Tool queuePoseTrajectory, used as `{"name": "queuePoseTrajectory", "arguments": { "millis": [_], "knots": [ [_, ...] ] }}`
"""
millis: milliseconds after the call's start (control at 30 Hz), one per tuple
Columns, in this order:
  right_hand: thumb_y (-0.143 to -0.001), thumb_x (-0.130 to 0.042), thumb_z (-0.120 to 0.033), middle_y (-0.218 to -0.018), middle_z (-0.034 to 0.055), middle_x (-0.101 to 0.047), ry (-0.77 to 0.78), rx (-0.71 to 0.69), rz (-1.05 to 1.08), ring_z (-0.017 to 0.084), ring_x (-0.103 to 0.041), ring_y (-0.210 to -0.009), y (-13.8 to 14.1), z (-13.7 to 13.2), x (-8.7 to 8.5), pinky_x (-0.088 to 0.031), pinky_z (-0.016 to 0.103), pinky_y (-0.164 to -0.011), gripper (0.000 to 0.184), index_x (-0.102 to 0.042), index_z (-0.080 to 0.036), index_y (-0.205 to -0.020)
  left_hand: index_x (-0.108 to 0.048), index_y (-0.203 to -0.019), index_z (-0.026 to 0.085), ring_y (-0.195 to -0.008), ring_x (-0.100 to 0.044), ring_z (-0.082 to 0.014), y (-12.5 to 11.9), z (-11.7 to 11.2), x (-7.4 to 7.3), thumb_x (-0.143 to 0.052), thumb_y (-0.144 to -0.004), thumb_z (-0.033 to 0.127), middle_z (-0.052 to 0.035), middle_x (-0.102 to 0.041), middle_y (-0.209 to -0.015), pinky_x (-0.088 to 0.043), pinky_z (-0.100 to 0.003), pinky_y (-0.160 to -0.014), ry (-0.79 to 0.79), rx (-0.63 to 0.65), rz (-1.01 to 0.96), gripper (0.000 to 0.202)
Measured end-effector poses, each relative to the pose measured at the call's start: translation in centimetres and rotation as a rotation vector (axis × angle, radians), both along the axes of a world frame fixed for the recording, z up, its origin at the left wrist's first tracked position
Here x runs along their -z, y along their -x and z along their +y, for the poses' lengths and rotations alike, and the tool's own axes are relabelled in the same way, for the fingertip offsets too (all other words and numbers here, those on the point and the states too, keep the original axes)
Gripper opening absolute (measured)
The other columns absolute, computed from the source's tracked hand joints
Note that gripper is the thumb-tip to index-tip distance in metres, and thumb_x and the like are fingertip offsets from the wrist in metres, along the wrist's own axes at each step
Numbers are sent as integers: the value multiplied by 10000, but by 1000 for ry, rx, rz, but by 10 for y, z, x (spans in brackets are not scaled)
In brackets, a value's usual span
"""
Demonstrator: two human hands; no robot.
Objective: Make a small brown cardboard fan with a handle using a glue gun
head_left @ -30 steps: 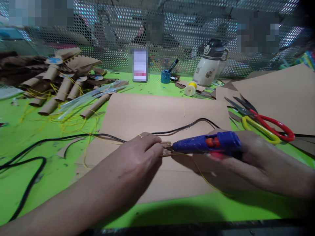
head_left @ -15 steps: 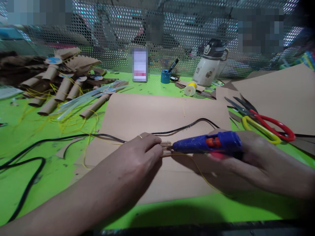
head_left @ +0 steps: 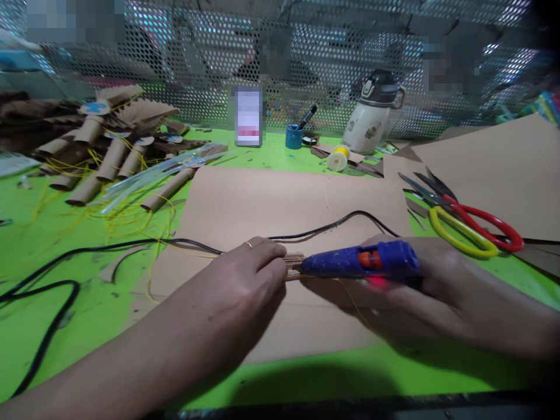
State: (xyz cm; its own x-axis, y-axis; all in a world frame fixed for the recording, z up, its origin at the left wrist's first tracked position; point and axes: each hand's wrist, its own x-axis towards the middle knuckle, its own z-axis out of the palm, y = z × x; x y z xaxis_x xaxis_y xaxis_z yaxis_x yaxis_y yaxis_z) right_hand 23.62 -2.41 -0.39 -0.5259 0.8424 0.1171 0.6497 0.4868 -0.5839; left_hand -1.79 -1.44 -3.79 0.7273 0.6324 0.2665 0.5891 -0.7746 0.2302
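Note:
My right hand (head_left: 441, 291) is wrapped round a blue hot glue gun (head_left: 345, 261) with a red light glowing at its trigger side. The gun's nozzle touches or nearly touches a small bundle of folded brown paper (head_left: 294, 262). Over that bundle my left hand (head_left: 249, 277) is closed, its fingertips pressing the folded paper down and hiding most of it. A yellow thread (head_left: 356, 306) runs out from beneath the gun. Under both hands lies a large sheet of brown paper (head_left: 262, 198). The gun's black cord (head_left: 324, 229) crosses this sheet.
Paper tubes with pleated fans (head_left: 116, 154) and clear glue sticks (head_left: 153, 178) are piled at left. Along the back stand a phone (head_left: 248, 116), a blue pot (head_left: 294, 137), a yellow thread spool (head_left: 339, 158) and a bottle (head_left: 365, 119). Scissors (head_left: 464, 224) lie at right.
The glue gun in my right hand has shifted slightly left and its rear end a little lower, with the nozzle further over the folded paper. My left hand stays nearly still.

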Motion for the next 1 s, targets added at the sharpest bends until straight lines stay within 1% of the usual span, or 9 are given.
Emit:
{"name": "queuePoseTrajectory", "arguments": {
  "millis": [133, 267, 333, 400, 500, 600, 733, 833, 1000],
  "knots": [
    [-831, -538, -198, -914, -26, -707, 27, -50, -43, 165, -641, -756, 1, -2, 0, -510, 229, -658, 235, -610, -284, -1037, -622, -925, 138, -926, -580, -215, 1, -1, -2, -449, -845, 65, -108, -619, -981, -517, -386, -831, -9, -7, 29, 204],
    [-847, -543, -207, -977, -38, -710, 20, -63, -64, 167, -650, -822, -2, -1, 1, -510, 227, -698, 265, -583, -311, -1088, -609, -971, 125, -942, -570, -220, 2, -1, 1, -458, -843, 67, -114, -609, -1000, -513, -392, -830, -19, -7, 40, 206],
    [-853, -528, -208, -941, -25, -714, -5, -56, -84, 170, -651, -792, -3, 0, 2, -507, 235, -671, 232, -594, -286, -1062, -602, -981, 122, -956, -565, -222, 2, -1, 2, -460, -843, 64, -118, -603, -1015, -509, -393, -836, -16, -7, 40, 206],
    [-850, -518, -218, -880, -6, -707, -59, -31, -104, 173, -639, -731, -5, 0, 2, -500, 246, -630, 168, -611, -251, -986, -596, -979, 123, -967, -562, -223, 2, -1, 3, -461, -834, 51, -119, -600, -1030, -508, -389, -838, -13, 0, 43, 211],
    [-837, -524, -232, -829, -2, -693, -84, -20, -105, 170, -622, -684, -4, 0, 1, -501, 249, -600, 110, -615, -241, -900, -593, -983, 132, -974, -560, -223, 2, -1, 3, -458, -822, 36, -115, -599, -1040, -506, -386, -842, -15, 9, 55, 232],
    [-833, -524, -222, -860, 6, -702, -46, -28, -66, 186, -638, -714, 1, 0, 2, -515, 261, -617, 155, -628, -255, -943, -590, -1007, 135, -977, -561, -226, 3, -2, 2, -451, -821, 34, -117, -599, -1047, -506, -388, -843, -13, 3, 64, 254],
    [-789, -550, -154, -884, 15, -710, 35, -36, -33, 204, -648, -725, 5, -1, 3, -523, 272, -627, 234, -632, -253, -984, -578, -1068, 135, -973, -561, -231, 4, -1, 3, -452, -831, 51, -122, -594, -1058, -510, -394, -830, -7, -3, 51, 281],
    [-777, -559, -140, -858, 7, -702, 63, -22, -26, 189, -637, -702, 4, -1, 4, -517, 256, -627, 183, -629, -243, -912, -581, -1052, 138, -955, -563, -225, 3, -1, 3, -445, -835, 50, -117, -597, -1028, -510, -391, -825, -4, 0, 41, 270],
    [-816, -561, -221, -832, 9, -700, 12, -17, -37, 193, -637, -684, 0, -1, 3, -514, 262, -612, 135, -638, -257, -921, -591, -997, 133, -948, -560, -221, 2, -1, 2, -451, -833, 46, -114, -599, -1016, -507, -392, -827, -15, 4, 48, 232]
  ]
}}
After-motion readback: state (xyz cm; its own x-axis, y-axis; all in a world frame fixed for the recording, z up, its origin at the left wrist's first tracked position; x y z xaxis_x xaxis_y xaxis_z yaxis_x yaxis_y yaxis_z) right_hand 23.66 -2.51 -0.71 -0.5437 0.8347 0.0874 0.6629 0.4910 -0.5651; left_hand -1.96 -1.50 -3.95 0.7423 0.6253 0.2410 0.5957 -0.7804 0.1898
